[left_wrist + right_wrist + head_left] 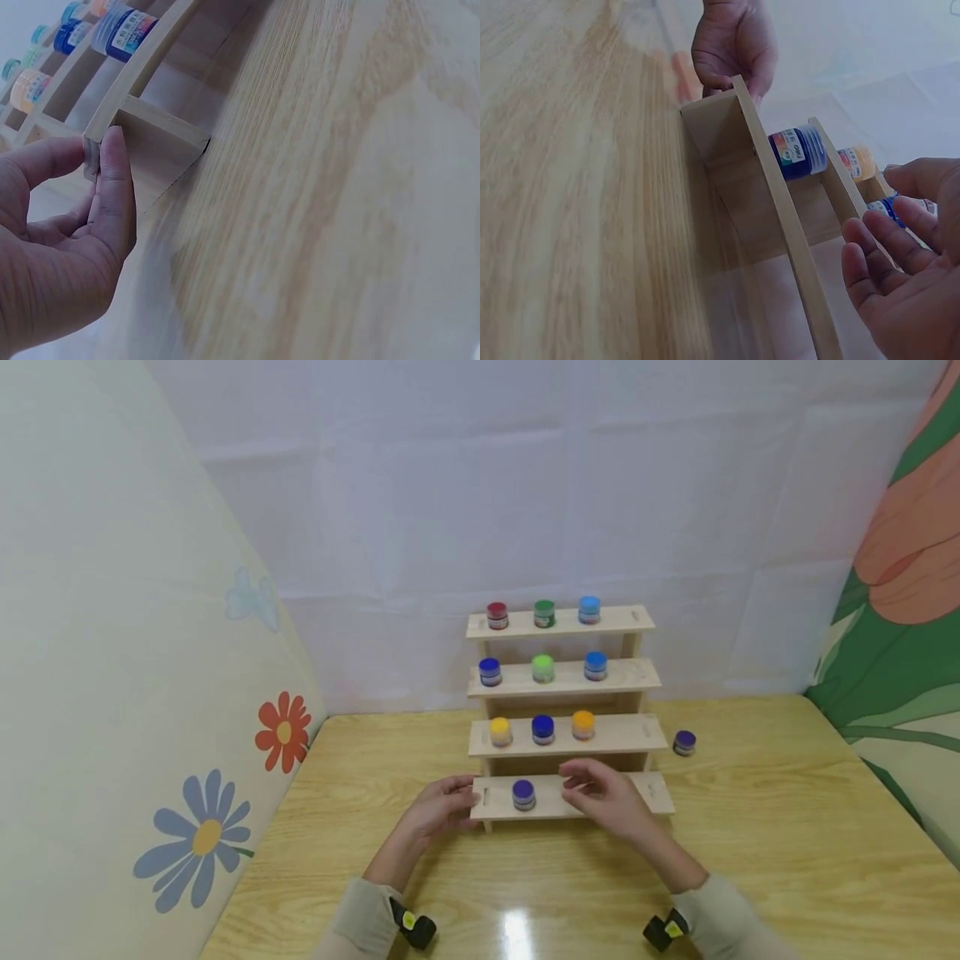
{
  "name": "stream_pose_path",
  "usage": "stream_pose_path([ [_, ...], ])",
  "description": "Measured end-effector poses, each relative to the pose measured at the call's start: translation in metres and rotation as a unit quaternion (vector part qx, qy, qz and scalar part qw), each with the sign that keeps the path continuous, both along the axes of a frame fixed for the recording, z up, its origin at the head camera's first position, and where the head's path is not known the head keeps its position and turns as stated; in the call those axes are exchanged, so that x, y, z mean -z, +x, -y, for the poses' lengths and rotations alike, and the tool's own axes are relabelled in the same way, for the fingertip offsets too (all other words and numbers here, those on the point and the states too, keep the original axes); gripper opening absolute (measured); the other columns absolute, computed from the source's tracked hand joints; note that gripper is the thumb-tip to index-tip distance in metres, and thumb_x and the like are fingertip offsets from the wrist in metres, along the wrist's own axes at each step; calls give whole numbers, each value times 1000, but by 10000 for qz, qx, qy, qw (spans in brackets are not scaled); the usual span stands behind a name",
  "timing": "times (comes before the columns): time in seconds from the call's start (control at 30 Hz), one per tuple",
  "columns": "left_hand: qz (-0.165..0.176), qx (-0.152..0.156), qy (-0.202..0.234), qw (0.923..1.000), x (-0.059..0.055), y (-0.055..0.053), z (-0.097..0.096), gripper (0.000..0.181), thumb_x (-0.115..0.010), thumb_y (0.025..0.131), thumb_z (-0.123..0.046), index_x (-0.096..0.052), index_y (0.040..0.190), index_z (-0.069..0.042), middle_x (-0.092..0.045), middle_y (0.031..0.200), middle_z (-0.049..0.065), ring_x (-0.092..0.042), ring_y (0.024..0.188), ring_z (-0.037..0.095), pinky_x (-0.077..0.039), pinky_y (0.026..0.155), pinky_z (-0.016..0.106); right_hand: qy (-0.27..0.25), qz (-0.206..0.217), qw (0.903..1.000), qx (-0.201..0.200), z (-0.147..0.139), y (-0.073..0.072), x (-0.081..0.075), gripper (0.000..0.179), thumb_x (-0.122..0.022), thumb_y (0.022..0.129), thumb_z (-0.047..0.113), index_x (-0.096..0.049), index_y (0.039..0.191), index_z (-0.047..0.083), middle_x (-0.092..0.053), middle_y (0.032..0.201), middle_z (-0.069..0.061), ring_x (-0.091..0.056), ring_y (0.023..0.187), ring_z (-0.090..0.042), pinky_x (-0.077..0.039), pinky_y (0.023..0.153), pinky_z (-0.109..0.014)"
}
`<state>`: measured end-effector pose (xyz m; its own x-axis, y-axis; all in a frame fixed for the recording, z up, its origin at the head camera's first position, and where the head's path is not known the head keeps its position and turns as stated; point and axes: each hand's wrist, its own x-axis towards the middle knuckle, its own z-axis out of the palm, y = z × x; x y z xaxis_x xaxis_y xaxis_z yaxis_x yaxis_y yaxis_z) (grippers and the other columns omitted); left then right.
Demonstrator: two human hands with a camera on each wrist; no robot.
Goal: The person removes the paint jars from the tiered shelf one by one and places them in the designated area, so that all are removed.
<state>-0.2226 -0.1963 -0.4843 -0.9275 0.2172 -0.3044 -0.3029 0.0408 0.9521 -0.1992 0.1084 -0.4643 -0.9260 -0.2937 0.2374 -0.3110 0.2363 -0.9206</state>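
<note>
- Paint jar (523,795) upright on rack's (562,739) bottom shelf (555,802), between the grips, touching neither.
- Left grip (442,808) pinches shelf end.
- Right grip (609,800) loosely spread, holding nothing, near shelf.
- Second jar (684,743) on counter (750,827), beyond right grip.
- Risk: left grip tugging could tilt rack, sliding upper jars (543,669); right grip swinging left could topple paint jar.

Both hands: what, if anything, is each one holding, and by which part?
The left hand pinches the wooden rack by the left end of its lowest shelf. The right hand holds nothing.
</note>
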Motion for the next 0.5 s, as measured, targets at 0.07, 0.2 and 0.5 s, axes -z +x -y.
stream_pose_path([
  [0.07, 11, 1, -14, 10000, 0, 0, 0, 57, -61, 99, -6, -38, 148, 11, -57, 131, 21, -67, 98, 19, -59, 83, 35, 12, 19, 10000, -62, 4, -1, 2, 31, -72, 93, 6, -65, 122, 0, -68, 117, -21, -68, 101, -26, -55, 87, -25],
  [0.2, 2, -18, -45, 10000, -1, 0, -1, 58, -62, 99, -7, -38, 148, 12, -56, 133, 23, -67, 98, 20, -59, 83, 35, 55, -28, 9998, -207, 11, -3, 6, 31, -72, 93, 8, -65, 122, 0, -68, 115, -21, -67, 100, -26, -56, 86, -25],
  [0.5, 19, 3, -97, 10000, -2, -1, 0, 57, -61, 99, -7, -38, 148, 11, -53, 139, 26, -67, 98, 19, -59, 81, 33, 143, -151, 9993, -317, 27, -2, 10, 34, -75, 89, 4, -65, 121, 0, -71, 109, -14, -68, 96, -24, -56, 84, -25],
])
